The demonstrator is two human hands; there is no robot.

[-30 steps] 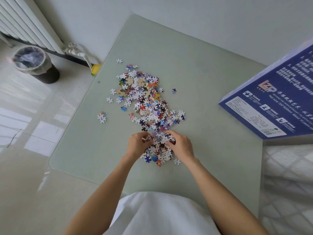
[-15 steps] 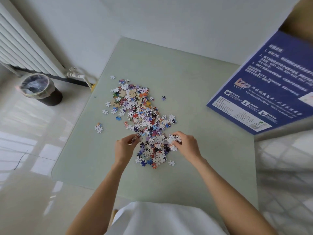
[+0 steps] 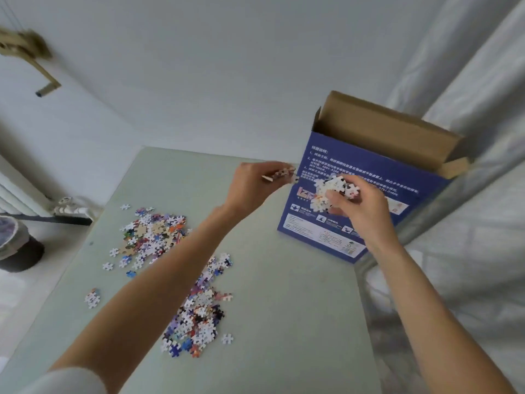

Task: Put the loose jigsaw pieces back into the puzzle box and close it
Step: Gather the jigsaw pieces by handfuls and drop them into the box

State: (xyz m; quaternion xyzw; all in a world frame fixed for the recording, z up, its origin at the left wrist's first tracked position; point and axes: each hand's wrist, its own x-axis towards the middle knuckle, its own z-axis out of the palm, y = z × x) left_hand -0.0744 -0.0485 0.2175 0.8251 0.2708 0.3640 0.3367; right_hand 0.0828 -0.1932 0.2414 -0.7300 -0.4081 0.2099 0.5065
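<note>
Piece-filled hands (image 3: 360, 206) beside open box (image 3: 369, 177)

The scene is evenly lit by soft, diffuse daylight, bright but flat; the floor (image 3: 11, 282) at the left edge is washed out pale, which suggests light from that side; shadows are weak, only a faint one under the arms on the surface (image 3: 284, 308); no hard glare shows on it; the whole frame is slightly soft, with motion blur strongest on the hands (image 3: 250, 186) and the pieces they hold; print on the box (image 3: 355, 172) is smeared and hard to read; wide-angle distortion bends the wall lines and stretches the forearms toward the lower corners; the curtain (image 3: 468, 137) at right is smeared.
</note>
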